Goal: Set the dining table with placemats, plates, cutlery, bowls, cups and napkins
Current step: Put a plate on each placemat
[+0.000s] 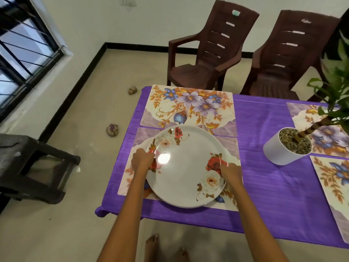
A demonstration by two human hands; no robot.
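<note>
A single wide-angle view looks from the person's head, forward and steeply down over the near corner of the bench [264,186], close enough that both forearms reach up from the bottom edge. Floor and a window [24,50] lie toward 9 and 10 o'clock, two chairs [211,48] toward 12 and 1 o'clock.

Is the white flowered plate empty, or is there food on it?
Empty. The plate shows only its printed roses and a light glare; both hands hold its rim over the placemat.
</note>
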